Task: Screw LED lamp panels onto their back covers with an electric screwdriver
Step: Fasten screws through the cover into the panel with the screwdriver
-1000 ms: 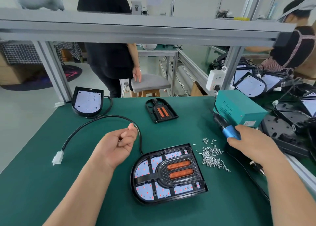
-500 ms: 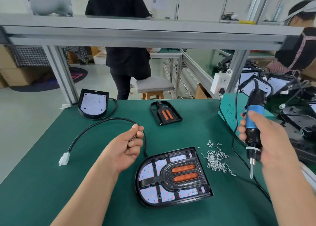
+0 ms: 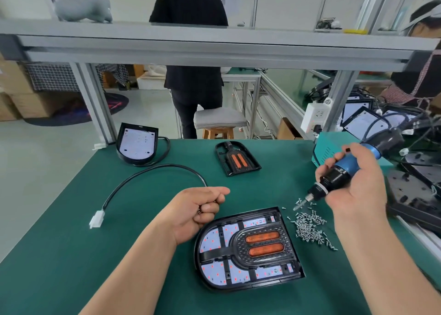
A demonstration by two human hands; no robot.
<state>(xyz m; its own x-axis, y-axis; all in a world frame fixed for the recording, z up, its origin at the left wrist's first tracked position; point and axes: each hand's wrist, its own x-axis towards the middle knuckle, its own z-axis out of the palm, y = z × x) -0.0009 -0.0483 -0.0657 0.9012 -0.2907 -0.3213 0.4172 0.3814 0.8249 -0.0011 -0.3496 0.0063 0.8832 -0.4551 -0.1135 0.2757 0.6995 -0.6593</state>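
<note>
A black lamp back cover with the white LED panel and two orange strips lies on the green table, front centre. Just left of it and above its upper-left corner my left hand is curled into a fist, with small metal bits peeking out between the fingers. My right hand grips the blue-and-black electric screwdriver, tilted so that its bit points down-left. The bit tip hangs just above a pile of small silver screws right of the lamp.
A black cable with a white connector curves across the left. A second lamp and a small black cover sit at the back. A teal power box and stacked lamp parts crowd the right edge. A person stands beyond the table.
My right hand lifted the screwdriver from beside the teal box, then tipped it from upright so the bit points down-left over the screws. My left hand stayed curled.
</note>
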